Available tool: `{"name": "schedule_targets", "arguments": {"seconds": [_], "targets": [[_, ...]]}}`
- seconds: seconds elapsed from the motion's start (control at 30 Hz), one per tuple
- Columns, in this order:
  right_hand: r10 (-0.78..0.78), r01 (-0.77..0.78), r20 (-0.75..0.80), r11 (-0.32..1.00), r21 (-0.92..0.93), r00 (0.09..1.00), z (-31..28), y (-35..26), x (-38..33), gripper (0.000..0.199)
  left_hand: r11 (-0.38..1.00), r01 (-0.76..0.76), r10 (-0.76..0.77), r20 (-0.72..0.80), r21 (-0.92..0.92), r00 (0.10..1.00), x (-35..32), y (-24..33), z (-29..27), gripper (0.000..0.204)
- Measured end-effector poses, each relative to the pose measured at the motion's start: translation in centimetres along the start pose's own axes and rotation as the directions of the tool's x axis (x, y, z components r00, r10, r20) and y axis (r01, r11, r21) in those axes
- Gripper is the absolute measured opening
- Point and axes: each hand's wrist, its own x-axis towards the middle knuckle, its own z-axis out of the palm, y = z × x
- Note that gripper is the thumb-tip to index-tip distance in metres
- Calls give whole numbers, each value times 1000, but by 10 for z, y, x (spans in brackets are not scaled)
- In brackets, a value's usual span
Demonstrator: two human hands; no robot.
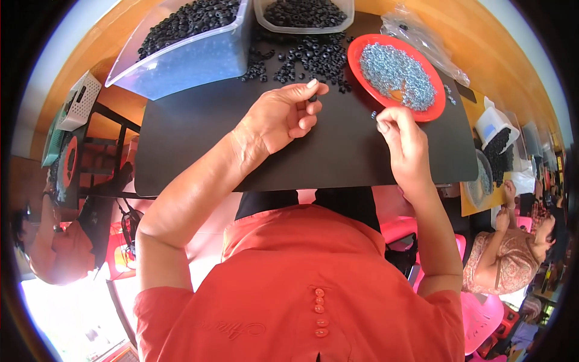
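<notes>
My left hand (283, 116) is closed over the middle of the dark table, with a small round black plastic piece (313, 98) pinched between thumb and fingers. Further right, my right hand (403, 136) pinches a tiny silvery metal piece (374, 114), coiled like a spring, at its fingertips. Just beyond that hand lies a red plate (356, 63) bearing a spread of similar silvery pieces (398, 69). Loose black plastic pieces (316, 57) are heaped at the table's far side, left of the plate.
A large clear bin (181, 75) full of black pieces stands far left, with a smaller clear tub (304, 29) beside it. A plastic bag (425, 42) lies behind the plate. Co-workers sit at the left and right (506, 256), beside other tables.
</notes>
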Motion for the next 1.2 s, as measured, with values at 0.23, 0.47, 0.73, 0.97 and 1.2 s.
{"name": "schedule_targets", "arguments": {"seconds": [0.23, 0.47, 0.73, 0.97, 1.2], "targets": [[285, -379, 250, 654, 655, 925, 29, -21, 70, 10, 968, -142, 162, 81, -206, 983, 0, -1, -11, 31], [273, -433, 336, 566, 702, 902, 38, -38, 100, 9, 938, -204, 268, 211, -282, 940, 1, 4, -23, 31], [288, -410, 302, 480, 775, 909, 53, -28, 95, 10, 921, -233, 256, 36, -311, 966, -2, 8, -11, 28], [244, -334, 244, 470, 817, 939, 54, -29, 94, 9, 919, -201, 246, 96, -339, 964, -2, 8, -16, 16], [237, -338, 249, 512, 789, 939, 54, -32, 93, 9, 937, -260, 276, 39, -231, 960, -4, 6, -11, 15]]}}
